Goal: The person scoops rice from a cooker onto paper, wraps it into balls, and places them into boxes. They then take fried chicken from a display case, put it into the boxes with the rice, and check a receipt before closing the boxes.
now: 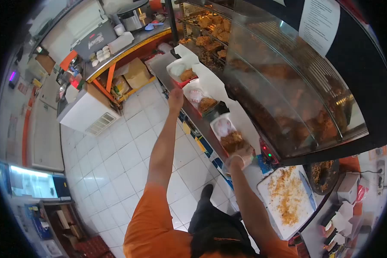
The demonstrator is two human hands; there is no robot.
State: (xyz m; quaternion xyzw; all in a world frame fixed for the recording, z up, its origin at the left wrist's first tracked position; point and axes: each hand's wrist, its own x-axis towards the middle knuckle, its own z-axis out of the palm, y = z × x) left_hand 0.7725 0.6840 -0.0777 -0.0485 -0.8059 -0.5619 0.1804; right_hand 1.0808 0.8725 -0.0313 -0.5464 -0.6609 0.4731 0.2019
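Three open white takeaway boxes stand in a row on a narrow counter: the far box (182, 55), the middle box (208, 79) and the near box (236, 109). Each contains a wrapped pale bundle and a piece of browned, crumbed fried chicken. My right hand (244, 155), in a clear plastic glove, is in the near box with its fingers closed on the fried chicken (232, 141); the fingertips are partly hidden. My bare left hand (175, 99) is at the counter's edge, beside the far and middle boxes. Its fingers look curled, but what they grip is hidden.
A glass display cabinet (288, 94) with fried pieces stands right of the boxes. Close to my right arm is a crumb-covered white board (287, 195) with a knife (306, 189) and a dark stone mortar (321, 174). A rice cooker (134, 16) stands at the back; tiled floor lies left.
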